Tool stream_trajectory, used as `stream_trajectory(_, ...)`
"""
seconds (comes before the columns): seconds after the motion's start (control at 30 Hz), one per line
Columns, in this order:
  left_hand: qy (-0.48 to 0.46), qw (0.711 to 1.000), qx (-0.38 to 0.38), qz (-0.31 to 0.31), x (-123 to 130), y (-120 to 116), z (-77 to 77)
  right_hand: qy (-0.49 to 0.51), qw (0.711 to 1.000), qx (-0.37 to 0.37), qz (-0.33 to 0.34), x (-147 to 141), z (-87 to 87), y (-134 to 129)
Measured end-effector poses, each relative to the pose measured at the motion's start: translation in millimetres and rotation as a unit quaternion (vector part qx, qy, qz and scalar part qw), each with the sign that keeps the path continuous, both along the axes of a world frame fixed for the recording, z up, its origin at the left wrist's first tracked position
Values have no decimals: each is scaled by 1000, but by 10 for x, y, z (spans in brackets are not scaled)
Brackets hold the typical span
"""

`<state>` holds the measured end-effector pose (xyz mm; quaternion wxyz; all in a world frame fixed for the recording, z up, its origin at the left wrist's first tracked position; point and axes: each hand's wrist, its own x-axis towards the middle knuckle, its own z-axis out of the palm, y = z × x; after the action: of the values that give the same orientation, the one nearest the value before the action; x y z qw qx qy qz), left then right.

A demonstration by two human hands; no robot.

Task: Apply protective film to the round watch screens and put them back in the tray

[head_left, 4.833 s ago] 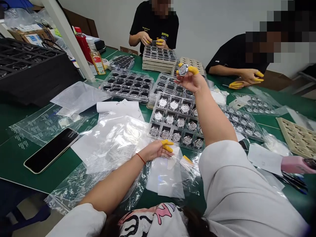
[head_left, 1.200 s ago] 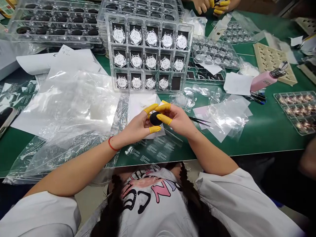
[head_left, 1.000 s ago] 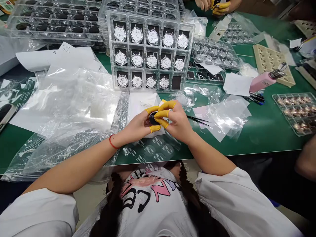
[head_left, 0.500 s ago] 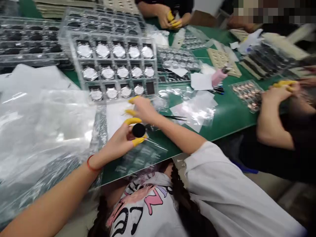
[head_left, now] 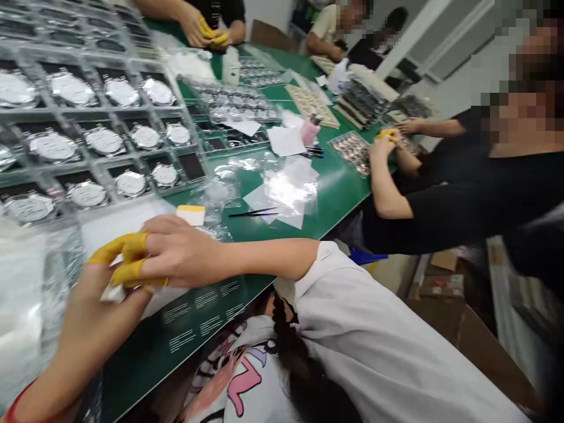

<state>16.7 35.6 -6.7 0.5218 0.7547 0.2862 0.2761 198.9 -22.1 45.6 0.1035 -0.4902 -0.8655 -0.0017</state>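
Observation:
My left hand (head_left: 99,314), with yellow finger covers, is closed at the lower left, its thumb and fingers around a small pale piece (head_left: 115,292) that is mostly hidden. My right hand (head_left: 183,249) is laid over it, its yellow-covered fingers bent in and meeting the left fingertips at the same piece. What exactly they hold cannot be made out. Under and behind the hands lies a white sheet (head_left: 127,220). Just beyond is a clear compartment tray (head_left: 194,141) with round silver pieces like watch heads (head_left: 130,183); its near right compartment shows bare black.
Black tweezers (head_left: 253,212) lie right of my hands, beside clear plastic film (head_left: 291,182). A small white-and-yellow block (head_left: 191,215) sits behind my right wrist. Farther off are a pink bottle (head_left: 309,132), a beige tray (head_left: 312,106) and co-workers, one (head_left: 445,176) close on the right.
The view has swung to the right. My right hand has come back from the tray's near edge to my left hand. The black round piece at my left fingers is now out of sight.

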Motion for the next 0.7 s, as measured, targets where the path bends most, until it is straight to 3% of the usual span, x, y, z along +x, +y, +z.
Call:
stream_trajectory(0.03,-4,998,14,57,43,-56,61,8,1000,7,-4,15,-61,28)
stream_trajectory(0.13,-39,995,-71,51,188,-173,189,89,992,81,-39,110,-257,107)
stream_trajectory(0.2,-55,988,-117,87,219,-178,179,163,975,152,-22,142,-368,114)
stream_trajectory(0.27,-35,989,-114,93,189,-162,129,195,961,194,19,121,-439,80)
stream_trajectory(0.4,-17,994,-69,87,136,-173,66,197,950,240,39,30,-473,53)
stream_trajectory(0.57,-84,977,-178,85,189,-199,95,220,949,223,-45,108,-440,126)
stream_trajectory(0.7,-102,974,-175,103,171,-168,99,207,949,238,12,97,-435,10)
